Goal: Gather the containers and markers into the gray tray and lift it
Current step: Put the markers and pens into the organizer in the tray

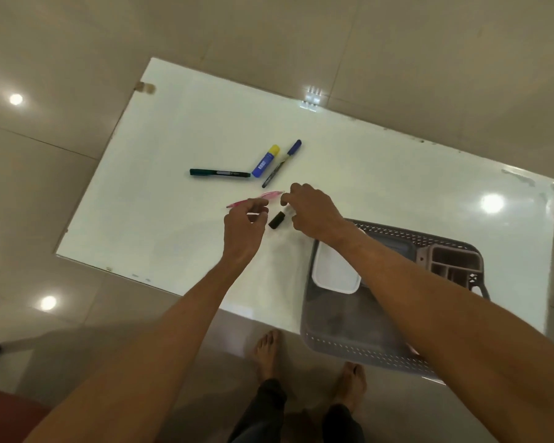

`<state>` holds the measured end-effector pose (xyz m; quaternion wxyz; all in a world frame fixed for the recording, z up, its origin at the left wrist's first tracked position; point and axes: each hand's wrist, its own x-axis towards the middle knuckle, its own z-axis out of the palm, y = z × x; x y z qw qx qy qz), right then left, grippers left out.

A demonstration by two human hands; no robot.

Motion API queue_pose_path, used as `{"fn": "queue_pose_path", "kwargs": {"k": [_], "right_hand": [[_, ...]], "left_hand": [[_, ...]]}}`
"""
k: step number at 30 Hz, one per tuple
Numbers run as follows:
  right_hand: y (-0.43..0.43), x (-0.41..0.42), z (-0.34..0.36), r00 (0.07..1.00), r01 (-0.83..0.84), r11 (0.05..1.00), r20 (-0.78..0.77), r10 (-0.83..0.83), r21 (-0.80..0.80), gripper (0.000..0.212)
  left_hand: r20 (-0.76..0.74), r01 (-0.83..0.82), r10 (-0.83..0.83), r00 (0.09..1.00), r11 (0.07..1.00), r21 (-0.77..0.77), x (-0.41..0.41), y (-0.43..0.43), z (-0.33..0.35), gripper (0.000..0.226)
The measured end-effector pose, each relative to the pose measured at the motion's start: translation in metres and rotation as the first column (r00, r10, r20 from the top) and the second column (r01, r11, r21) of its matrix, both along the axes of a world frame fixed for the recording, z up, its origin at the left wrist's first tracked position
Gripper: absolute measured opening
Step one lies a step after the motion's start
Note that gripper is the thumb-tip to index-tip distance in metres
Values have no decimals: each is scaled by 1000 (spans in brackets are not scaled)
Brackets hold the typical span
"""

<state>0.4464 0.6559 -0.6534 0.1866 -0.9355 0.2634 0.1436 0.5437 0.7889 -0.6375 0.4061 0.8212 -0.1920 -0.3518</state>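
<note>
My right hand (311, 212) reaches from over the gray tray (349, 350), and its curled fingers and thumb pinch a white marker with a black cap (276, 219) low on the white table (173, 132). My left hand (243, 225) is beside it with loosely curled fingers. Its index fingertip is at a blurred pink pen (237, 203), and thumb and fingers are apart. Farther back lie a green marker (219, 172), a blue highlighter with a yellow cap (266, 161) and a dark pen with a blue cap (282, 163). A white container (335, 270) sits in the tray.
A gray compartment organiser (454, 260) stands in the tray's far right corner. The tray overhangs the table's near edge. My bare feet (267, 353) are on the tiled floor below. A dark red seat (4, 417) is at the lower left.
</note>
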Motion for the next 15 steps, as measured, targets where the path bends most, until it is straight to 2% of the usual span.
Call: {"fn": "queue_pose_path", "kwargs": {"k": [2, 6, 9, 11, 15], "right_hand": [[-3, 10, -8, 998, -60, 997, -15, 59, -38, 41], [-4, 22, -19, 992, -123, 981, -27, 120, -149, 26], [-9, 21, -19, 993, -114, 983, 2, 116, -147, 27], [-14, 14, -12, 995, -74, 988, 62, 83, -134, 29], [-15, -9, 19, 953, 137, 988, 282, -114, -65, 22]], "left_hand": [[0, -5, 5, 1000, 1000, 11, 8, -1, -6, 24], [-1, -6, 6, 1000, 1000, 29, 17, 1, -13, 25], [-14, -21, 21, 1000, 999, 26, 20, 4, -12, 25], [-27, -39, 40, 999, 999, 16, 20, 6, -8, 25], [-36, -30, 30, 999, 999, 12, 7, 7, 8, 26]]}}
